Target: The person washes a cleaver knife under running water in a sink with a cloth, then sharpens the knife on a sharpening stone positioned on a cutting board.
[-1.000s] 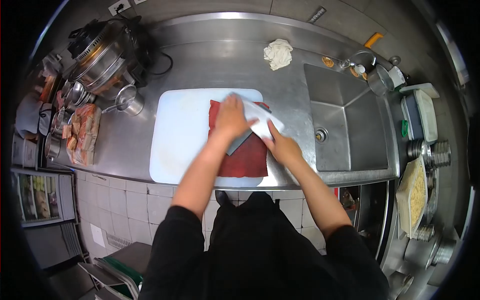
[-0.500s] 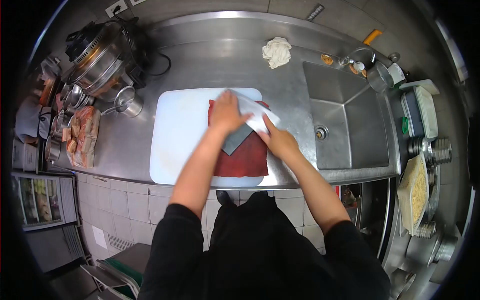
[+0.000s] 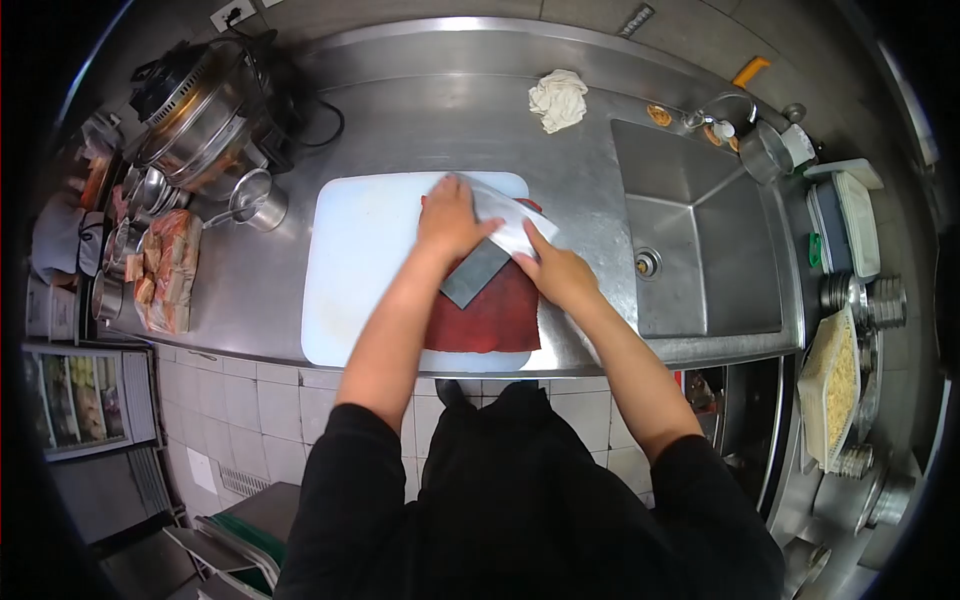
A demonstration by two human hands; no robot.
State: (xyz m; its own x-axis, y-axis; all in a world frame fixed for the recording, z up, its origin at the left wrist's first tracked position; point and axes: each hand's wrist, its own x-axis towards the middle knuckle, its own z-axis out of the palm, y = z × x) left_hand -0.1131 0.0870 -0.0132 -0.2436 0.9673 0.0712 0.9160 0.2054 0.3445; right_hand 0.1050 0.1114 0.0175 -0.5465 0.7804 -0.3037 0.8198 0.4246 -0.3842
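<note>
On the white cutting board (image 3: 360, 265) lies a red cloth (image 3: 500, 320), with a dark grey rectangular block (image 3: 475, 275) on top of it. A wide, shiny blade (image 3: 510, 222) lies slanted across the block's upper part. My left hand (image 3: 450, 220) presses on the blade's left part, its fingers together and pointing away from me. My right hand (image 3: 562, 275) grips the blade's right end, where a handle would be hidden under the fingers.
A crumpled white cloth (image 3: 558, 100) lies behind the board. To the right is a steel sink (image 3: 700, 240); a steel pot (image 3: 258, 205), a bagged food package (image 3: 170, 270) and a large appliance (image 3: 200, 130) stand left. A tray of shredded food (image 3: 830, 390) is at far right.
The blade and both hands have shifted slightly left over the block, and more of the block shows below them. Both hands keep their hold. The view has moved a little.
</note>
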